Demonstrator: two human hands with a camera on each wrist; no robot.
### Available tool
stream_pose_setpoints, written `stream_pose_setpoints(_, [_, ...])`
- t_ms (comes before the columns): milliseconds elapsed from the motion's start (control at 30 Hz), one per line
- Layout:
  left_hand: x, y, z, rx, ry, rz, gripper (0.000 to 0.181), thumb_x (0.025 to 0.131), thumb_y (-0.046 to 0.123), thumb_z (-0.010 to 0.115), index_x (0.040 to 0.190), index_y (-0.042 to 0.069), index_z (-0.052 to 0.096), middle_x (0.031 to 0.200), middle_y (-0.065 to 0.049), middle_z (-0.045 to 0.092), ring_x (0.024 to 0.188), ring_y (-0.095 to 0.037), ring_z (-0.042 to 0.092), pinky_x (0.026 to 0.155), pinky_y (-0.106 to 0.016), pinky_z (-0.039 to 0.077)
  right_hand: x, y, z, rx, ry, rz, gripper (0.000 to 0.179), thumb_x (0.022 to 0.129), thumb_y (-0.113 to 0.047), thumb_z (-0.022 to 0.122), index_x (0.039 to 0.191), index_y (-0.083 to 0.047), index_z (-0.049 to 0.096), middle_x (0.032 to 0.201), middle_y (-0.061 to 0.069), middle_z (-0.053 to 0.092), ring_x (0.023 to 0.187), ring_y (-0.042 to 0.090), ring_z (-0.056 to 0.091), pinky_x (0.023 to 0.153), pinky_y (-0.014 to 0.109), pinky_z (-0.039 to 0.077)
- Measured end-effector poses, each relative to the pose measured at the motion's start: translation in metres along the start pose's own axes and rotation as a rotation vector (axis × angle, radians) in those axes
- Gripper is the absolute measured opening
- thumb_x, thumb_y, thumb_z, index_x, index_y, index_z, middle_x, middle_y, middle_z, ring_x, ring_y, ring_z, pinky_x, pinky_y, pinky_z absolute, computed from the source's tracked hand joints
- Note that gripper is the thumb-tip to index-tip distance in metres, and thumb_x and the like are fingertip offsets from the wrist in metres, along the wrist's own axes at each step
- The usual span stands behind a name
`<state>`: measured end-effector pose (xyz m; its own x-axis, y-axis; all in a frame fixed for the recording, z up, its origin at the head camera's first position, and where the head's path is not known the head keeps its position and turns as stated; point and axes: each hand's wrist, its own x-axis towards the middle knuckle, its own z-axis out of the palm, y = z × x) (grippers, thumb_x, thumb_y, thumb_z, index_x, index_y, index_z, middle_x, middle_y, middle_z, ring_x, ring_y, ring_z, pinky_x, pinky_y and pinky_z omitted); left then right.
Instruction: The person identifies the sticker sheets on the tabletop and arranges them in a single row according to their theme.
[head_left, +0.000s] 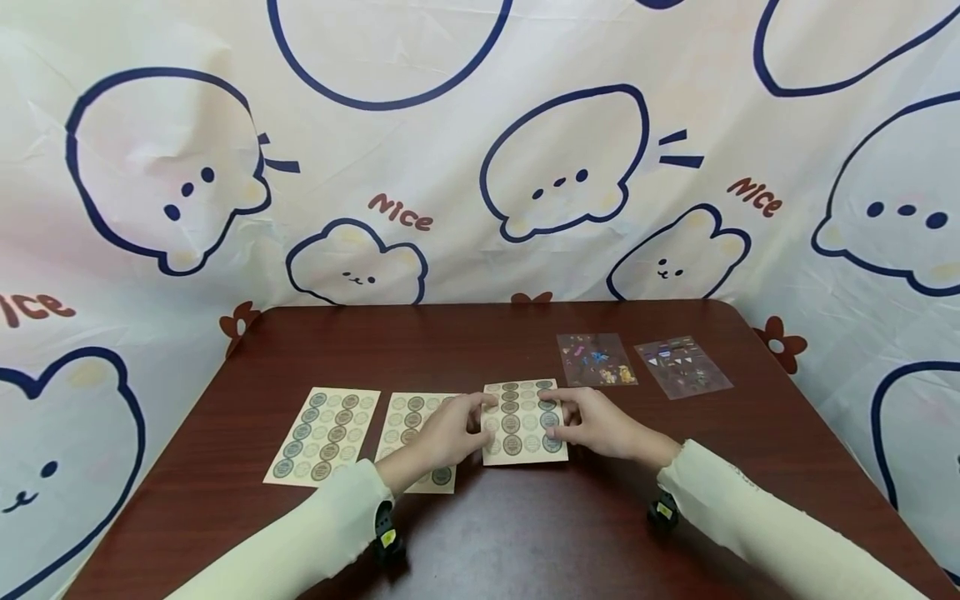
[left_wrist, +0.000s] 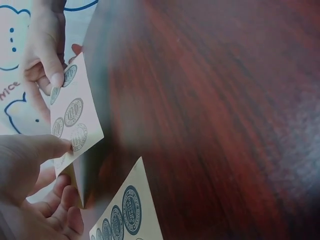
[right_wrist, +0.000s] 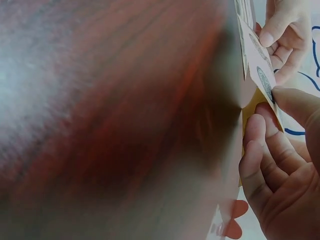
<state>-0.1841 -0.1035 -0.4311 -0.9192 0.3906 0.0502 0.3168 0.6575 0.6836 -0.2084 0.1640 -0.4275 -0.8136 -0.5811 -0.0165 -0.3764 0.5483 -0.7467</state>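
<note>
Both hands hold one cream sticker sheet point(head_left: 521, 421) printed with rows of round seals, at the middle of the table. My left hand point(head_left: 448, 429) pinches its left edge, thumb on top and fingers beneath, as the left wrist view shows. On the opposite edge, my right hand point(head_left: 600, 423) pinches with the thumb over the printed face. In the right wrist view the sheet point(right_wrist: 260, 70) is seen almost edge-on, tilted, with fingers under it. A second sticker sheet point(head_left: 397, 407) lies just left, partly covered by my left hand and forearm.
A third seal sticker sheet point(head_left: 322, 435) lies flat further left. Toward the back right are two clear sheets with small colourful stickers, one point(head_left: 597, 360) nearer the middle and another point(head_left: 682, 367) beside it. The dark red wooden table point(head_left: 420, 350) ends at a printed cloth backdrop point(head_left: 450, 167).
</note>
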Motion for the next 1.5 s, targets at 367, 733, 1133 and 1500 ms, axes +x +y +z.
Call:
stream_pose_setpoints(367, [-0.010,0.001,0.000,-0.072,-0.040,-0.014,0.047,0.087,0.005,0.073,0.133,0.002,0.062,0.082,-0.001,0.059,0.060,-0.008,0.054,0.061,-0.022,0.042,-0.007,-0.001,0.008,0.022,-0.025,0.014,0.057,0.092,-0.016,0.074,0.143,0.001,0.054,0.069,-0.004,0.062,0.057,0.005,0.054,0.053,0.021,0.045])
stream_pose_setpoints(733, [-0.015,-0.001,0.002,-0.095,-0.070,-0.051,0.044,0.088,0.006,0.074,0.130,0.004,0.062,0.082,-0.001,0.057,0.061,-0.008,0.052,0.059,-0.022,0.042,-0.012,-0.004,0.014,0.053,-0.061,0.019,0.057,0.092,-0.014,0.074,0.143,0.003,0.053,0.068,-0.005,0.062,0.054,0.003,0.052,0.050,0.020,0.044])
stream_pose_setpoints(1133, [-0.016,-0.004,0.001,-0.095,-0.110,-0.025,0.042,0.086,0.003,0.074,0.127,-0.001,0.063,0.074,0.000,0.057,0.058,-0.008,0.048,0.057,-0.021,0.040,-0.012,0.000,0.018,0.048,-0.101,0.026,0.058,0.093,-0.013,0.072,0.144,0.003,0.051,0.066,-0.006,0.060,0.053,0.001,0.046,0.050,0.018,0.039])
stream_pose_setpoints(1500, [-0.009,-0.007,0.003,-0.041,-0.108,-0.035,0.043,0.086,0.006,0.076,0.126,0.001,0.064,0.073,0.002,0.057,0.060,-0.008,0.047,0.062,-0.023,0.040,-0.005,0.009,0.017,0.100,-0.162,0.053,0.068,0.092,-0.015,0.074,0.149,0.005,0.043,0.067,0.004,0.067,0.050,0.009,0.053,0.047,0.024,0.047])
